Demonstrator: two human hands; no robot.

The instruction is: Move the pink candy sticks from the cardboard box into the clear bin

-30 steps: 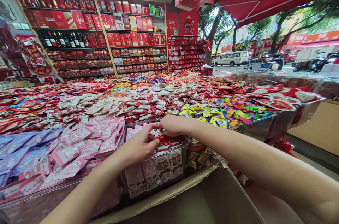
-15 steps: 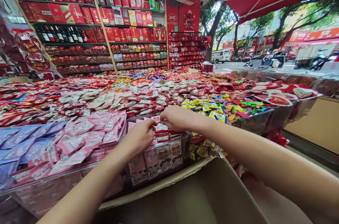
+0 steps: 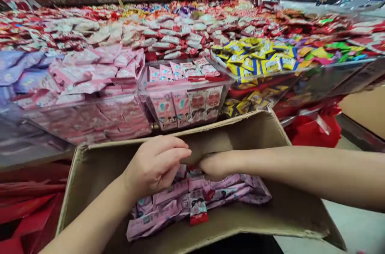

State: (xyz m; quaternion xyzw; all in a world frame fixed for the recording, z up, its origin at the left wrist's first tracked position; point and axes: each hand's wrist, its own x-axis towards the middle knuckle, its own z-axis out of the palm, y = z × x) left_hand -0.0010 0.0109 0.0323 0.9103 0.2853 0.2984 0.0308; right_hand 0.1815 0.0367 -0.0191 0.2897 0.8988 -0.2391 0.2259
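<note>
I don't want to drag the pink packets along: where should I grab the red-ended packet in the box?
Probably pinch the red-ended packet by its red end, from above, near side. It lies on the pink packets, that end pointing toward the wearer and apparently jutting past them; the right hand is beyond its far end.

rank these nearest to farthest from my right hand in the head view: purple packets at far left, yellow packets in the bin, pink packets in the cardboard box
1. Pink packets: in the cardboard box, just below the right hand in view.
2. Yellow packets: beyond the box, ahead and to the right.
3. Purple packets: at the far left edge.
</note>
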